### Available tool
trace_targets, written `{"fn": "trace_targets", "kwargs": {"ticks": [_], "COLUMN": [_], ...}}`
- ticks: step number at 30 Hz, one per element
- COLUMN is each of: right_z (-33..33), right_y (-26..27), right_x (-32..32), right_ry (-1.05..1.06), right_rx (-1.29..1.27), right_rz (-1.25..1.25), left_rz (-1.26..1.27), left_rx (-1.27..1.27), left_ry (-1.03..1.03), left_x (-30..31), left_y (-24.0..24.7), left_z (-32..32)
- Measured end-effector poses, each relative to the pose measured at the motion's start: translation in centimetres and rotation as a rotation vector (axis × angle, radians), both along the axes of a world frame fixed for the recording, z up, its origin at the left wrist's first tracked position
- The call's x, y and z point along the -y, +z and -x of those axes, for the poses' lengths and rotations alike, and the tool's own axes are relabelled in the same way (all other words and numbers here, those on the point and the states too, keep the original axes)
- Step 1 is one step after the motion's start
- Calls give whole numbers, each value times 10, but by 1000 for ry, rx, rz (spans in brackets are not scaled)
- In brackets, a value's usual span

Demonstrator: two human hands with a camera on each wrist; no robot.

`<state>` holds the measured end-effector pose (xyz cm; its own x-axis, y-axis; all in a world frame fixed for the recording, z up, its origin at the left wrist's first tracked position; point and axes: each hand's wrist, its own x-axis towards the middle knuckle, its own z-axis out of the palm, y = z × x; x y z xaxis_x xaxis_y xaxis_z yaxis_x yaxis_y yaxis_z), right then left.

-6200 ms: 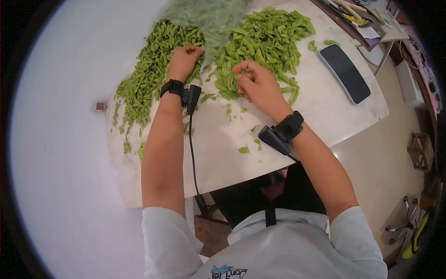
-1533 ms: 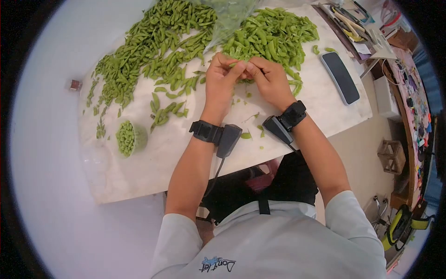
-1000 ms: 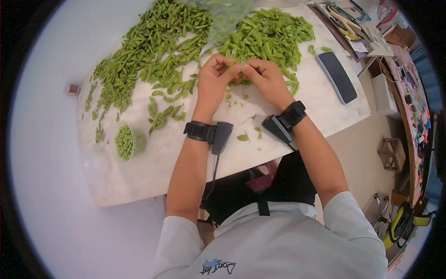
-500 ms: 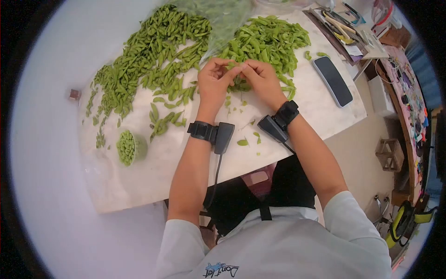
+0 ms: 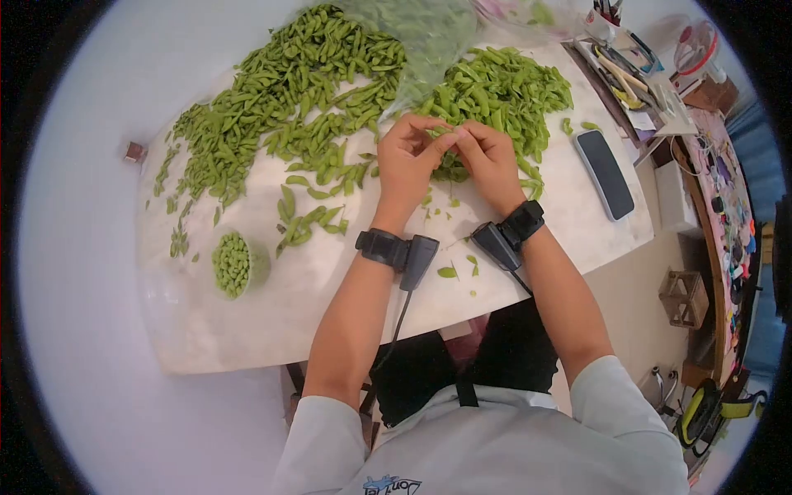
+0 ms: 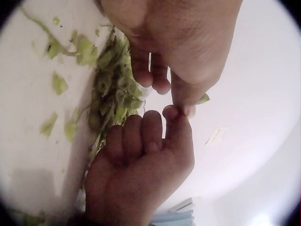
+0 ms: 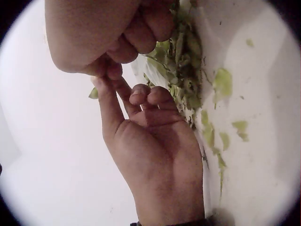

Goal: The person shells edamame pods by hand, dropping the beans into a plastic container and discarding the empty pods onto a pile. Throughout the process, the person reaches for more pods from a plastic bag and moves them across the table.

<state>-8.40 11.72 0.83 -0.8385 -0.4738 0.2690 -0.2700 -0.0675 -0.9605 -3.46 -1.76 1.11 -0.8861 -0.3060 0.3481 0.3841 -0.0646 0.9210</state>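
My left hand [image 5: 404, 169] and right hand [image 5: 497, 169] meet fingertip to fingertip over the table. Between them, thumbs and forefingers pinch a small green soybean pod [image 6: 203, 99], mostly hidden by the fingers; its tip also pokes out in the right wrist view. Below the hands lies a heap of bright green pods [image 5: 503, 91]. Left of that spreads a larger heap of darker green pods [image 5: 305, 62], with a small loose group [image 5: 307, 227] nearer me. A clear cup [image 5: 261, 262] holding shelled green beans [image 5: 231, 262] stands at the left.
A clear plastic bag [image 5: 429, 41] lies between the heaps at the back. A phone [image 5: 605, 175] lies on the right of the white table [image 5: 330, 318]. Green scraps [image 5: 448, 272] are scattered before my hands. A side stand at the back right carries tools [image 5: 619, 70].
Earlier my left hand was in the darker heap, apart from the right; now both meet at a pod. Over the last second they stay together, fingers barely shifting, while the head view tilts slightly.
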Motion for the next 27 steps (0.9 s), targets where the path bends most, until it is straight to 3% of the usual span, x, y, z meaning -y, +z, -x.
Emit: {"fn": "trace_targets", "kwargs": {"ticks": [27], "right_z": [1], "right_y": [-5], "right_x": [3], "right_ry": [-46], "right_rx": [-68], "right_rz": [17], "left_rz": [9], "left_rx": [5], "left_ry": [15], "left_x": [0], "left_y": [1], "left_z": [0]}}
